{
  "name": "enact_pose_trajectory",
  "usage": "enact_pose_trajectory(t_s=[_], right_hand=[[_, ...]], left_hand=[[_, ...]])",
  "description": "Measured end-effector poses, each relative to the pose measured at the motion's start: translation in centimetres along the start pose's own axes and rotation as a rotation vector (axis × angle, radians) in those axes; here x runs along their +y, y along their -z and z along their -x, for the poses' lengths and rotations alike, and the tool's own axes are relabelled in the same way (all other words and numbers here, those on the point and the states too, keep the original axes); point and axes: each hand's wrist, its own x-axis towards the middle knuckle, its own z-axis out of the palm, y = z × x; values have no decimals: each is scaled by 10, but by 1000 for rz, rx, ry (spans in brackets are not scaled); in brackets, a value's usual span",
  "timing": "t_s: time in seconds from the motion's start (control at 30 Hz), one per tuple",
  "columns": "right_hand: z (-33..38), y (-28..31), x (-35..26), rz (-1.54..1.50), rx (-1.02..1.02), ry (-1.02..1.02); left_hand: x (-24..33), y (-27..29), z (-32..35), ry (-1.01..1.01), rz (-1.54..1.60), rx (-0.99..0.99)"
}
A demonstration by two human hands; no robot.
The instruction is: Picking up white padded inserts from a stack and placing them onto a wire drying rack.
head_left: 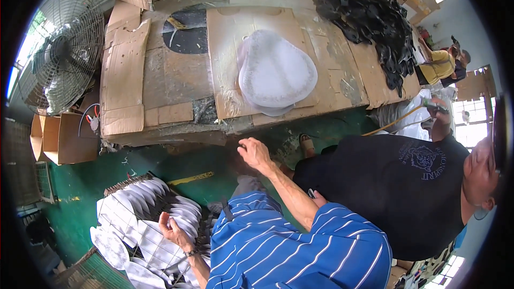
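At lower left, the left hand [174, 231] pinches a white piece [184, 219] in the wire rack [128, 203], while the right hand [254, 152] hangs loosely open below the counter [176, 75].

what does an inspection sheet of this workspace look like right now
surface: table covered with worn cardboard sheets, stained
job's things: stack of white pieces on the table; more white pieces in a wire rack on the floor
clutter: pile of black pieces at the table's far right; open box on the floor
hands: left hand on the rack's pieces, fingers curled; right hand open at the table edge, holding nothing
cables: thin cable hanging by the box
surroundings: fan at left; green floor; a person in black close at right
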Motion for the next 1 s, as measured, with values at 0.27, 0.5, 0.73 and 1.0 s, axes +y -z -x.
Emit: enact_pose_trajectory(t_s=[0.27, 0.5, 0.73, 1.0], right_hand=[[-43, 28, 26, 63, 296, -51], [-85, 61, 27, 254, 513, -64], [-99, 62, 28, 302, 535, -84], [-112, 72, 30, 395, 579, -111]], left_hand=[[-12, -6, 13, 165, 23, -84], [-3, -21, 17, 191, -9, -130], [1, -31, 22, 182, -9, -193], [9, -32, 26, 197, 18, -173]])
